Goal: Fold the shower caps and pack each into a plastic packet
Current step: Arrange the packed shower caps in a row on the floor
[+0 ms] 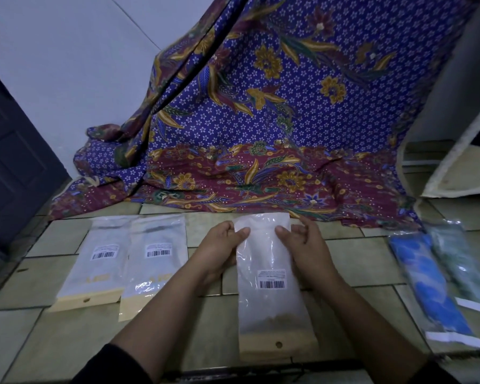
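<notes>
Toward the left edge of the tiled floor [67, 342] two flat plastic packets [93, 261] [153, 264] lie side by side, untouched. At the middle, the left hand [219, 249] and the right hand [305, 245] each pinch a side edge of a third packet [269, 284] near its far end; thin, slick film, probably light and floppy, so gripping its edges looks wisest. Near the right edge lie two filled packets, blue [430, 289] and green [460, 267]
</notes>
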